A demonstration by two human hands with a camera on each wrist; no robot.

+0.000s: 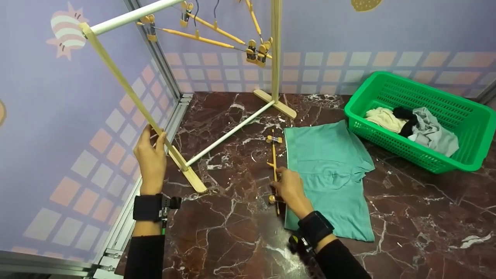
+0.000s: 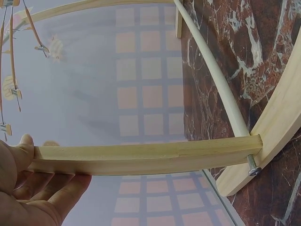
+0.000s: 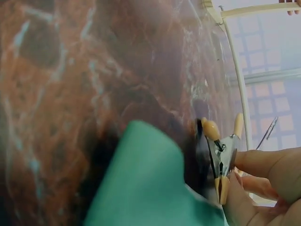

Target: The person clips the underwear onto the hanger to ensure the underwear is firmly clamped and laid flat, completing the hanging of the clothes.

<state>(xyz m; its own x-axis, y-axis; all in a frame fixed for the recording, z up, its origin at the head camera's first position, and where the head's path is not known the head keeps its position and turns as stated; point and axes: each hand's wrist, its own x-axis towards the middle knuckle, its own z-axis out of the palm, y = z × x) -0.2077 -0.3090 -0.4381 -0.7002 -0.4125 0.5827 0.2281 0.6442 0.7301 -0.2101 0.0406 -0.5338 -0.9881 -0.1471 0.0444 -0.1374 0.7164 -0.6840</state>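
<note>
My left hand [image 1: 152, 164] grips the near wooden post [image 1: 122, 79] of a drying rack; in the left wrist view the thumb lies on one side of the post [image 2: 141, 153] and the fingers on the other. With my right hand [image 1: 291, 190] I pinch a yellow clip hanger [image 1: 274, 153] along its bar, low over the marble-patterned tabletop. A clip [image 3: 222, 162] at one end shows beside the fingers in the right wrist view. Right beside the hanger lies a teal pair of boxer briefs [image 1: 329, 151], spread flat, its waistband toward the hanger.
Several more yellow clip hangers [image 1: 197, 37] hang at the rack's top, near the white rail [image 1: 133, 16]. A white lower bar [image 1: 228, 135] joins the rack's wooden feet. At the back right, a green basket [image 1: 476, 155] holds cream, black and grey cloth. Patterned walls stand left and behind.
</note>
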